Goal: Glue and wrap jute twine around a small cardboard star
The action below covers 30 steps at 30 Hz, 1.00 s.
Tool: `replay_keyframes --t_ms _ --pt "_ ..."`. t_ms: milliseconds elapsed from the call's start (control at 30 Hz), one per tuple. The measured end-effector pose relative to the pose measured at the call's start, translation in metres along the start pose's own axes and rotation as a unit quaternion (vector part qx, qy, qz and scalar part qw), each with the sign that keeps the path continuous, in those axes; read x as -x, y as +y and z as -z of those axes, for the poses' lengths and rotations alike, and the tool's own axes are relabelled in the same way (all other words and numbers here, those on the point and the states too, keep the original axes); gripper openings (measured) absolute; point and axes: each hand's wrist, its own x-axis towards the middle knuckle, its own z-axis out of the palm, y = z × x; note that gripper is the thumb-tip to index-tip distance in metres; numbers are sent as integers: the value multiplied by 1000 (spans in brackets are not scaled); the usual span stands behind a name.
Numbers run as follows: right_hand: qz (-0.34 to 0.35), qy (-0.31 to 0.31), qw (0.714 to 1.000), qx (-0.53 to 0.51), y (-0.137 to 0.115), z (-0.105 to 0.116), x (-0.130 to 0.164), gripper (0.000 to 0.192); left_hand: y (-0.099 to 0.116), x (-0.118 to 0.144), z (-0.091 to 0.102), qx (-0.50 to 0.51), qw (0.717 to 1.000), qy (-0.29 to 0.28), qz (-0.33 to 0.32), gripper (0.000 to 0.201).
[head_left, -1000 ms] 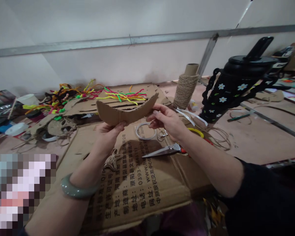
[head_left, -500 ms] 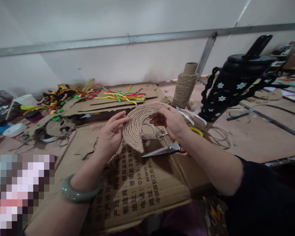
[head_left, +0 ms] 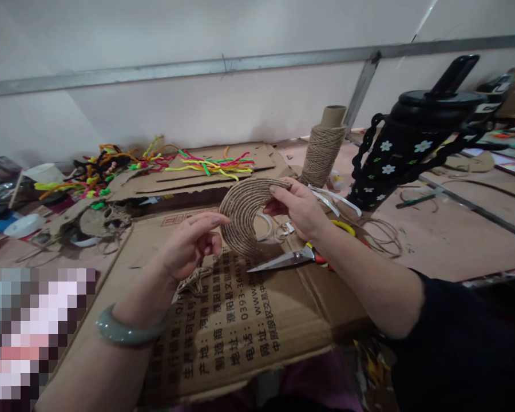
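A crescent of twine rows (head_left: 240, 214), brown and curved, is held up over a printed cardboard sheet (head_left: 292, 332). My right hand (head_left: 300, 209) pinches its upper right end between thumb and fingers. At its left edge, the stretched index finger of my left hand (head_left: 189, 246) touches the rows, with the other fingers loosely bent and apart from it. Scissors (head_left: 278, 262) with red and yellow handles lie on the cardboard below my right hand. Behind the crescent, a pale ring (head_left: 265, 228) shows in part. A small bundle of twine (head_left: 195, 280) rests under my left hand.
A cone of twine (head_left: 324, 150) stands behind my right hand, beside a tall black flowered tumbler (head_left: 390, 160). Colourful pipe cleaners (head_left: 214, 164) lie on cardboard at the back. White strips (head_left: 335, 201) and loose twine (head_left: 384, 237) are at the right. A metal rail (head_left: 154, 67) crosses the wall.
The crescent has turned and moved slightly right, its lower tip now farther back. My left hand has shifted from holding its left side to touching the edge with one finger.
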Motion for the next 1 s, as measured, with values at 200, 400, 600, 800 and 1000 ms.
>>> replay_keyframes --t_ms 200,400,600,800,1000 --pt "-16 -13 999 32 1 -1 1 17 -5 4 -5 -89 993 -66 47 41" --pt "-42 -88 989 107 2 -2 2 13 -9 0 -7 -86 996 -14 -7 38" --pt "-13 -169 972 161 6 -4 5 21 -19 -3 -7 -124 991 -35 -39 26" --pt "-14 -153 970 187 6 -4 6 23 -23 -5 -7 -139 988 -32 -54 23" --pt "-11 -138 977 160 8 -3 5 29 -20 -3 -8 -133 990 -30 -38 23"
